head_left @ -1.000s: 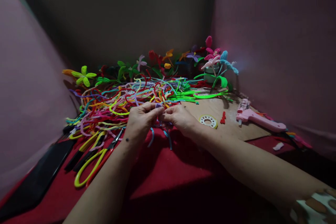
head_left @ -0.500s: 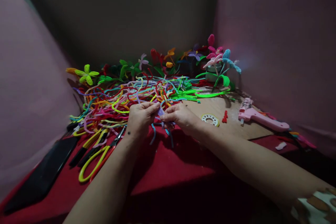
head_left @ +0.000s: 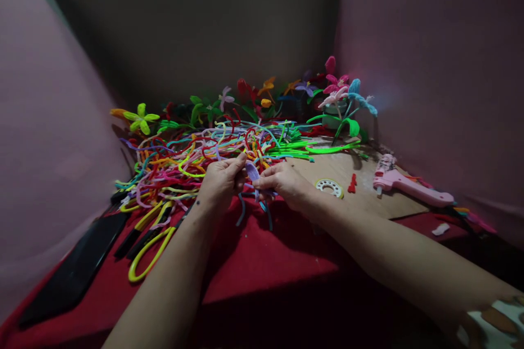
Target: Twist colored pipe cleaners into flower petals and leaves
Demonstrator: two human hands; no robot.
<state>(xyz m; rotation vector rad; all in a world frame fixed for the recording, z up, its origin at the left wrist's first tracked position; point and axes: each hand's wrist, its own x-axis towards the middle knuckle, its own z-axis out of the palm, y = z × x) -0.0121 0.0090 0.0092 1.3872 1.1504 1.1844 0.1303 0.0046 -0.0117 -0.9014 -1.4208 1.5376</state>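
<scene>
Both my hands meet over the red cloth (head_left: 278,262) and pinch a small lilac pipe-cleaner loop (head_left: 252,171) between them. My left hand (head_left: 221,182) has its fingers closed on the loop's left side. My right hand (head_left: 282,182) grips its lower end, where blue pipe-cleaner ends (head_left: 266,212) hang down. Just behind my hands lies a big tangle of many-coloured pipe cleaners (head_left: 192,155).
Finished pipe-cleaner flowers (head_left: 335,90) stand along the back wall. A wooden board (head_left: 368,196) at right carries a pink glue gun (head_left: 409,185), a white ring (head_left: 327,187) and a red scrap (head_left: 352,182). Yellow-handled scissors (head_left: 149,245) and a black strip (head_left: 73,272) lie at left.
The lilac loop now stands up more between my fingertips, and my hands have shifted slightly right. The view has drifted a little left.
</scene>
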